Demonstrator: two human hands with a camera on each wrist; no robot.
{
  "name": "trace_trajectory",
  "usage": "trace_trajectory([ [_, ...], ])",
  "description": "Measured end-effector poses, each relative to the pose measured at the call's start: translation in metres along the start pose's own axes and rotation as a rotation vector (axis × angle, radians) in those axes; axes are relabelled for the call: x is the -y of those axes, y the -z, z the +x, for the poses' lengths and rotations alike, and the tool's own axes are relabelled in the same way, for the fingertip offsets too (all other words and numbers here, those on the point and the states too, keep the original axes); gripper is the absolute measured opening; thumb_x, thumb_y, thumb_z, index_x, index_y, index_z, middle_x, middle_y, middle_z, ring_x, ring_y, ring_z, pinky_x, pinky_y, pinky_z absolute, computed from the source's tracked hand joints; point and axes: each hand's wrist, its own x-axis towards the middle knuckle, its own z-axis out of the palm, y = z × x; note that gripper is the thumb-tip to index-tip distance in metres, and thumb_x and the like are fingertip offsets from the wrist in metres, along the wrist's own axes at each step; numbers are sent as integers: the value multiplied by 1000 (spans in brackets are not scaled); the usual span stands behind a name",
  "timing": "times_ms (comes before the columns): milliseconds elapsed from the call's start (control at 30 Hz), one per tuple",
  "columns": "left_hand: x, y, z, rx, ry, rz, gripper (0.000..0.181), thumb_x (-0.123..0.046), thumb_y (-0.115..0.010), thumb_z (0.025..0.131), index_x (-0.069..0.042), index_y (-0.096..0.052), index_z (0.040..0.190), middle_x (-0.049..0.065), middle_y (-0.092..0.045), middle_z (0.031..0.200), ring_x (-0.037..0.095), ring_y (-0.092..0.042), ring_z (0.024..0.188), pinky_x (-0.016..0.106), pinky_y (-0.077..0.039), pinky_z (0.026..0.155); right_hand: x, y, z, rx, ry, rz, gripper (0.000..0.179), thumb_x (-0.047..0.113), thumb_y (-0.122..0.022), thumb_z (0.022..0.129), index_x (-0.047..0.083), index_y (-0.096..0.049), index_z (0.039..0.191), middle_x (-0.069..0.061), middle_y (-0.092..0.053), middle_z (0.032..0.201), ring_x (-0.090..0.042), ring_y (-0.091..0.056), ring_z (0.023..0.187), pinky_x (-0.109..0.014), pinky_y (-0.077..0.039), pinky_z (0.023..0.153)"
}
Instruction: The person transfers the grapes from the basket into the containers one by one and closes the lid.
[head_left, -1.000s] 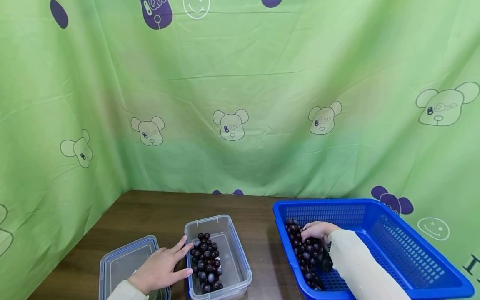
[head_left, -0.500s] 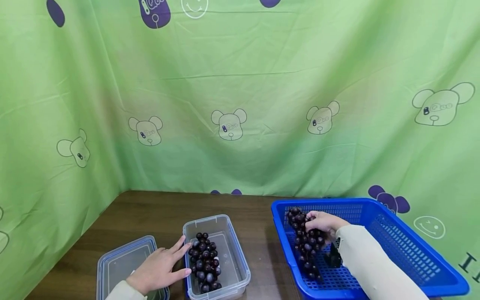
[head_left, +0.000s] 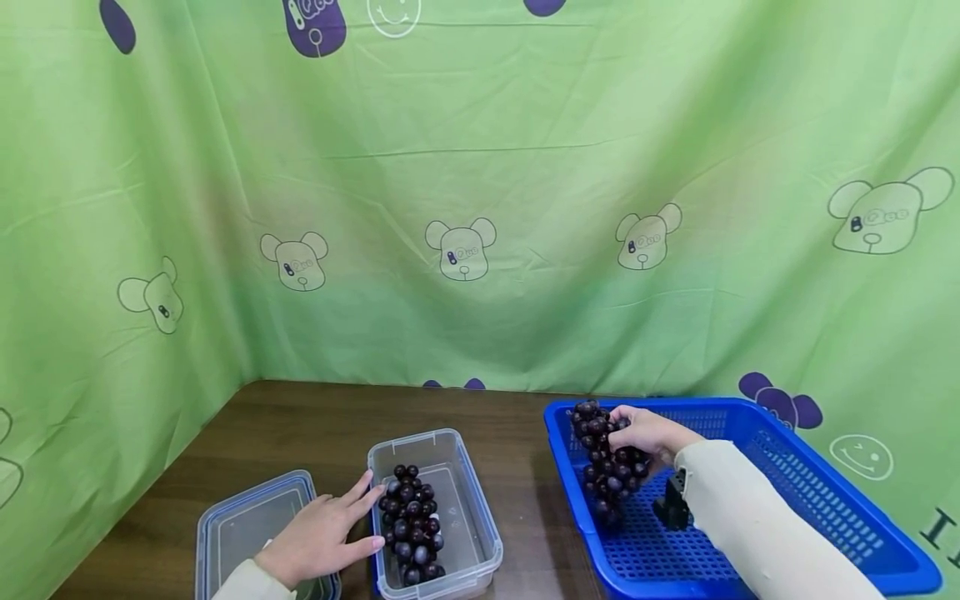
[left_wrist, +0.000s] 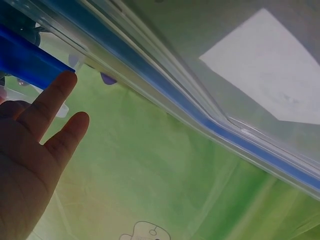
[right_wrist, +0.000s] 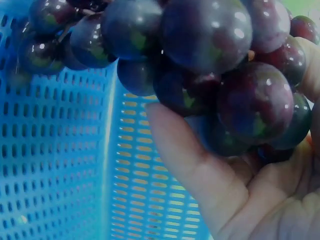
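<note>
My right hand [head_left: 648, 435] grips a bunch of dark purple grapes [head_left: 611, 475] over the left side of the blue basket [head_left: 757, 483]. In the right wrist view the thumb [right_wrist: 180, 150] presses against the grapes [right_wrist: 205, 40] from below. My left hand [head_left: 318, 537] rests with fairly straight fingers at the left rim of a clear plastic box [head_left: 468, 500]. Along that box's left side lies another bunch of grapes [head_left: 411, 527]. In the left wrist view, a fingertip [left_wrist: 65, 82] touches a blue strip [left_wrist: 35, 60] on the box's side.
Left of the box lies a clear lid [head_left: 240, 525] with a blue seal, partly under my left hand; a white label [left_wrist: 270, 65] shows on it. A black wrist device [head_left: 672, 504] hangs beneath my right wrist. Green cloth [head_left: 465, 333] hangs behind the brown table [head_left: 517, 467].
My right hand has risen inside the basket, lifting the bunch of grapes off its floor. My left hand has stayed at the box.
</note>
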Motion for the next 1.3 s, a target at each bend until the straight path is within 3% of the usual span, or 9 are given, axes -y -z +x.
trace_trajectory([
  [167,0,2,0,-5,-12,2,63,-47,-52,95,-1,-49,139,25,-43,142,13,-64,64,51,-47,81,10,7,-4,12,28,-20,33,2,-58,76,0,-41,104,-12,-48,89,-28,-55,80,-50,-52,61],
  [267,0,3,0,-2,-13,1,63,-47,-52,95,-1,-49,139,25,-43,142,11,-62,61,51,-47,81,14,10,-7,17,18,-8,36,3,-59,76,0,-41,107,-15,-48,94,-30,-57,79,-51,-53,61],
  [400,0,2,1,-7,-13,15,63,-47,-52,95,-1,-49,139,25,-44,142,17,-67,70,50,-47,82,17,12,-8,5,-5,10,39,4,-58,76,1,-41,111,-16,-49,96,-31,-59,76,-52,-53,59],
  [633,0,-1,-1,0,-5,0,64,-47,-50,96,-1,-48,140,25,-41,143,19,-68,75,52,-47,83,26,11,-10,24,69,66,41,3,-58,78,1,-41,115,-11,-54,88,-25,-59,73,-48,-54,60],
  [900,1,-1,1,17,10,-54,63,-46,-50,97,-1,-46,141,25,-39,144,2,-49,49,54,-46,83,43,11,-11,47,142,127,46,1,-56,79,-1,-38,121,-15,-60,91,-26,-64,73,-49,-55,63],
  [1300,0,-2,1,5,10,-22,64,-47,-50,96,-1,-47,140,24,-40,144,16,-65,68,52,-47,83,70,1,-14,74,180,133,56,0,-56,80,1,-34,132,-21,-59,101,-26,-65,75,-46,-56,65],
])
